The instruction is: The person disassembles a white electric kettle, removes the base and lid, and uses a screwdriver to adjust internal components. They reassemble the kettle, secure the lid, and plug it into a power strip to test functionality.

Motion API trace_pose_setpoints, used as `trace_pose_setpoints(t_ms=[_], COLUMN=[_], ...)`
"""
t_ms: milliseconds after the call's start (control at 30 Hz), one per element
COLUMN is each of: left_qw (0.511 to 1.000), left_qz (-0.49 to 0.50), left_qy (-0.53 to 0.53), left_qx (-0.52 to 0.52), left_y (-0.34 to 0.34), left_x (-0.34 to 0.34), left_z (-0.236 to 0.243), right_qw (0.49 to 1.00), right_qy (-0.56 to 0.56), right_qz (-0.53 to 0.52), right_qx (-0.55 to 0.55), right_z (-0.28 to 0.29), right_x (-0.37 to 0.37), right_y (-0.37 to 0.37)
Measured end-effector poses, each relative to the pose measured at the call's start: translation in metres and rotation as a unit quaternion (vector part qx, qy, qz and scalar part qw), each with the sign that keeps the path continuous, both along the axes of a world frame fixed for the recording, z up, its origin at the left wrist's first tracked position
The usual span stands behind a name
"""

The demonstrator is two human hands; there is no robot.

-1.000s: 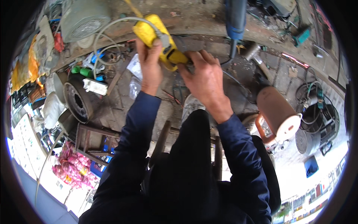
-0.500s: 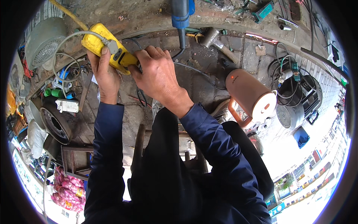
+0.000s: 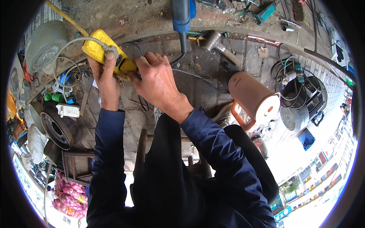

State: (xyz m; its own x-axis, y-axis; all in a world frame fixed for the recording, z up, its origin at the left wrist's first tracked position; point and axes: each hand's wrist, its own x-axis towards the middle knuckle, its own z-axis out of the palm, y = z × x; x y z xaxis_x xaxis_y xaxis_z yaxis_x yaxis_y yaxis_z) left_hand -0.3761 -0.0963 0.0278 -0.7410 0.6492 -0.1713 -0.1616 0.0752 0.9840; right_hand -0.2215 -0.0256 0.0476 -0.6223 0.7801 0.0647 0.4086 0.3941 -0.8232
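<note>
A yellow power strip (image 3: 94, 48) hangs tilted in front of me, its yellow cable running off to the upper left. My left hand (image 3: 107, 81) holds it from below, with the thumb against a grey plug (image 3: 112, 50) seated in it. At the strip's right end, my right hand (image 3: 157, 81) has its fingers closed; what they grip is hidden behind them. From behind that hand a grey cord (image 3: 197, 76) runs toward a pink electric kettle (image 3: 249, 91), which stands on the paving to the right. No light shows on the kettle.
A hammer (image 3: 218, 45) and a blue power tool (image 3: 181, 17) are beyond my hands. Motor parts with coiled cables (image 3: 304, 95) sit at the right. On the left are a wheel rim (image 3: 56, 127), a white box (image 3: 68, 110) and pink net bags (image 3: 70, 195).
The red light on the kettle has gone out. The power strip and both hands have shifted slightly in the picture, with the left hand still holding the strip.
</note>
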Motion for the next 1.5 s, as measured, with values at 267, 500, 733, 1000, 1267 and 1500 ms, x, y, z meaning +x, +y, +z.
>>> trace_pose_setpoints(t_ms=[267,500,733,1000,1267,1500], left_qw=[0.999,1.000,0.999,0.994,0.994,0.989], left_qz=[-0.027,-0.003,-0.016,-0.041,0.000,0.048], left_qy=[0.022,0.027,0.029,0.093,0.087,-0.115], left_qx=[-0.002,-0.002,-0.001,-0.030,-0.068,0.082], left_y=[0.008,0.007,0.006,0.003,-0.025,-0.134], left_x=[0.003,0.007,0.003,-0.004,-0.056,-0.140], left_z=[0.007,0.005,0.001,-0.005,0.037,0.159], right_qw=[1.000,1.000,1.000,1.000,0.995,0.983], right_qy=[-0.002,-0.009,-0.014,-0.012,-0.038,-0.049], right_qz=[0.003,0.004,0.005,0.003,0.097,0.177], right_qx=[-0.001,-0.008,-0.008,0.012,-0.002,0.020], right_z=[0.004,0.001,0.004,0.004,0.050,0.030], right_x=[0.000,0.000,0.001,0.004,0.044,0.046], right_y=[0.005,0.003,0.006,0.010,0.016,-0.047])
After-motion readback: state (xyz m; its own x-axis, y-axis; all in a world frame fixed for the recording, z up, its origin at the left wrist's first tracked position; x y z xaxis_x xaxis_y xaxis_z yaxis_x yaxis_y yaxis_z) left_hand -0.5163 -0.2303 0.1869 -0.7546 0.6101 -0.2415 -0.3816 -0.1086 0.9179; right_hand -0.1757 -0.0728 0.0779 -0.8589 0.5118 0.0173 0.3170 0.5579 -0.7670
